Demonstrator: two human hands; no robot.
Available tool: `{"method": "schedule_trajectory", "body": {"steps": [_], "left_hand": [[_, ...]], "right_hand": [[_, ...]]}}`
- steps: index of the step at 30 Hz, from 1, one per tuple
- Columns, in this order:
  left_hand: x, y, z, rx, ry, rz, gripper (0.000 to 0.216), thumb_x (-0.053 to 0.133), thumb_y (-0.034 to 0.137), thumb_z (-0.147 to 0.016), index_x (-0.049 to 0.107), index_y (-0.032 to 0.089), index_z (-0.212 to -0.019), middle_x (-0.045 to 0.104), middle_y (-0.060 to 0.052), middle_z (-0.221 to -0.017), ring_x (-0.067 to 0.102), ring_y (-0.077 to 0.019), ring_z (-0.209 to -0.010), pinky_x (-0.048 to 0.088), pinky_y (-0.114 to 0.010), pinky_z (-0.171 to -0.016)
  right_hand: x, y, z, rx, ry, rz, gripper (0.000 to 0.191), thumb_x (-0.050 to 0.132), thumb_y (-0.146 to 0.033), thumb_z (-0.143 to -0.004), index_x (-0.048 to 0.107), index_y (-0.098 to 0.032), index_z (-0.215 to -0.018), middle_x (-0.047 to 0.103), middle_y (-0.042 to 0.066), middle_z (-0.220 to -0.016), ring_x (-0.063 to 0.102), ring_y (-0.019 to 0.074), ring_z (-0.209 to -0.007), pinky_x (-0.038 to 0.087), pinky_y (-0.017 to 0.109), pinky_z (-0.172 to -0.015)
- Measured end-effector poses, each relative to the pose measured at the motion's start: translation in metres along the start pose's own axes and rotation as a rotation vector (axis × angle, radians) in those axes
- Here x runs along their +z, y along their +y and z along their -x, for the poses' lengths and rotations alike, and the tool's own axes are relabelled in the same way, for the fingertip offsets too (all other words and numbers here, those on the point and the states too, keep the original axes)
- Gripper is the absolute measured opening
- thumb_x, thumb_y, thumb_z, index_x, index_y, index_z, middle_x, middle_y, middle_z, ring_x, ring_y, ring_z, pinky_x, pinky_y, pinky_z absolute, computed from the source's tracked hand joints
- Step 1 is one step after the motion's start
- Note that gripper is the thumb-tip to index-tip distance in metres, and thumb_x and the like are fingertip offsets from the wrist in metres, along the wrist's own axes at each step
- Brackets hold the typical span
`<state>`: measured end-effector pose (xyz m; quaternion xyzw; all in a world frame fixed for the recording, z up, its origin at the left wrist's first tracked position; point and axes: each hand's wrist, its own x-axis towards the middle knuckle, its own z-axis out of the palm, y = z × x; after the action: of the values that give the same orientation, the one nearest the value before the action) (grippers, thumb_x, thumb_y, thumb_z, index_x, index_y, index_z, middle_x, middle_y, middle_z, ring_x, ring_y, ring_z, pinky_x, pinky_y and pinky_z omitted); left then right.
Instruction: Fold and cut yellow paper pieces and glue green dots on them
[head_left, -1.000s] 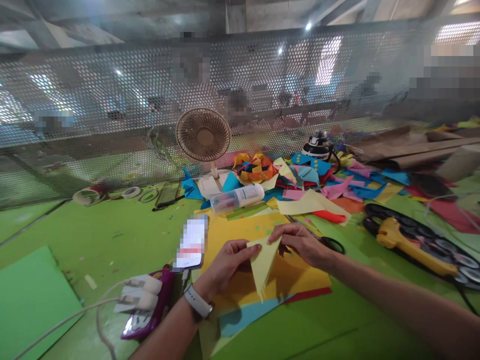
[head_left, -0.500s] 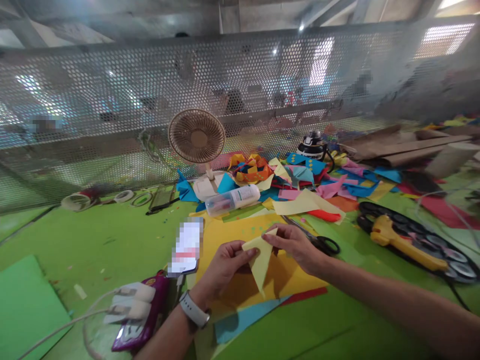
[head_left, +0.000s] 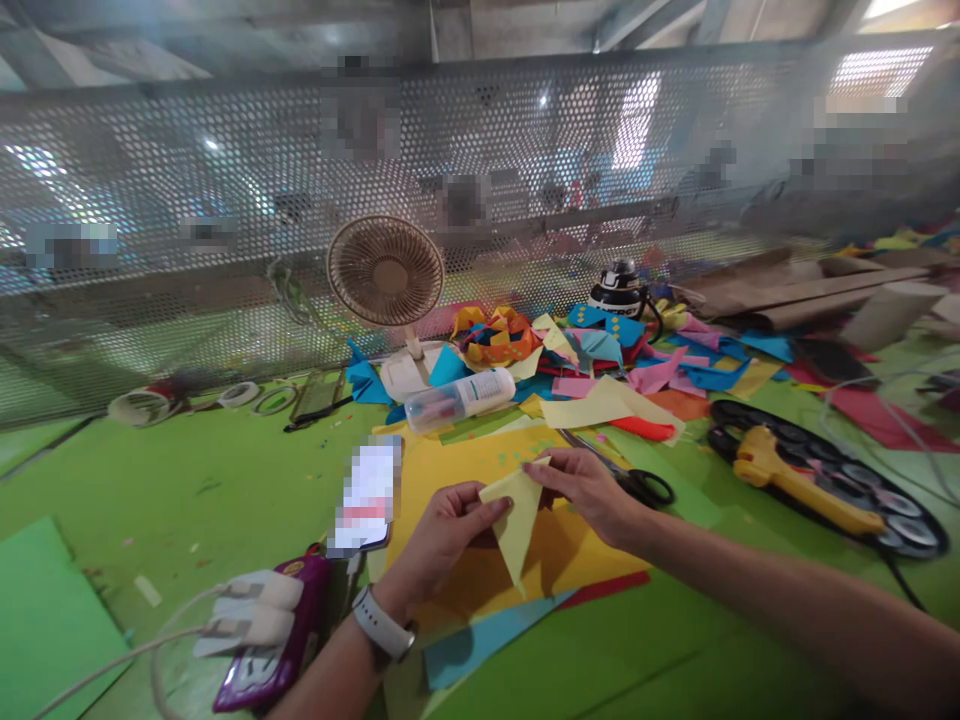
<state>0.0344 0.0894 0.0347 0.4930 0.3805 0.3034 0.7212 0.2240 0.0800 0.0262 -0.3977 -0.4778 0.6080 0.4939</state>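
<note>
A pale yellow folded paper triangle [head_left: 517, 520] hangs point down between both my hands, above a stack of orange, blue and red paper sheets [head_left: 570, 560]. My left hand [head_left: 442, 535], with a white watch on the wrist, pinches the triangle's left top corner. My right hand [head_left: 589, 490] pinches its right top corner. Both hands are closed on the paper.
A phone [head_left: 367, 495] lies left of the sheets, a purple power strip [head_left: 274, 640] with white plugs nearer me. Black scissors [head_left: 637, 485], a yellow glue gun [head_left: 802, 485], a clear bottle [head_left: 461, 398], a small fan [head_left: 386, 275], tape rolls [head_left: 139, 405] and coloured paper scraps [head_left: 637, 360] lie around. A perforated metal screen [head_left: 225, 220] stands behind.
The view has drifted a little left. My hands still hold the triangle, with the fingers shifted slightly along its top edge.
</note>
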Motion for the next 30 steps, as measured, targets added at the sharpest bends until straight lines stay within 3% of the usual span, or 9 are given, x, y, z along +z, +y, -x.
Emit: {"method": "schedule_trajectory", "body": {"steps": [7,13,19,30], "left_hand": [[-0.0018,0.0008,-0.0003,-0.030,0.019,-0.001,0.022,0.071,0.032,-0.067,0.063,0.013,-0.072,0.061,0.000,-0.065,0.054,-0.0078,-0.054,0.044,-0.020,-0.054],[-0.0033,-0.0021,0.0000,-0.037,0.018,-0.006,0.025,0.069,0.033,-0.069,0.064,0.013,-0.081,0.063,-0.003,-0.073,0.055,-0.0095,-0.060,0.045,-0.022,-0.059],[-0.0013,-0.0020,0.0018,-0.001,-0.007,-0.031,0.026,0.064,0.037,-0.073,0.063,0.011,-0.071,0.057,-0.001,-0.065,0.049,-0.0073,-0.055,0.040,-0.019,-0.053],[-0.0018,0.0012,-0.0004,0.057,-0.034,-0.157,0.029,0.061,0.040,-0.074,0.062,0.011,-0.070,0.054,0.000,-0.063,0.046,-0.0089,-0.058,0.038,-0.022,-0.060]], "right_hand": [[-0.0031,0.0038,-0.0006,-0.017,0.016,-0.021,0.027,0.055,-0.039,-0.079,0.061,-0.015,-0.068,0.058,0.000,-0.060,0.052,0.0110,-0.055,0.040,0.024,-0.055],[-0.0030,0.0010,0.0008,-0.061,-0.032,0.148,0.030,0.051,-0.039,-0.083,0.060,-0.015,-0.067,0.057,0.000,-0.061,0.052,0.0115,-0.057,0.038,0.024,-0.056],[-0.0034,0.0020,0.0014,-0.091,-0.102,0.257,0.034,0.047,-0.040,-0.085,0.059,-0.015,-0.066,0.056,0.001,-0.059,0.052,0.0122,-0.059,0.037,0.025,-0.058],[-0.0027,-0.0030,0.0036,-0.067,-0.099,0.269,0.032,0.048,-0.038,-0.085,0.060,-0.014,-0.067,0.057,0.001,-0.059,0.053,0.0119,-0.058,0.039,0.024,-0.058]]}}
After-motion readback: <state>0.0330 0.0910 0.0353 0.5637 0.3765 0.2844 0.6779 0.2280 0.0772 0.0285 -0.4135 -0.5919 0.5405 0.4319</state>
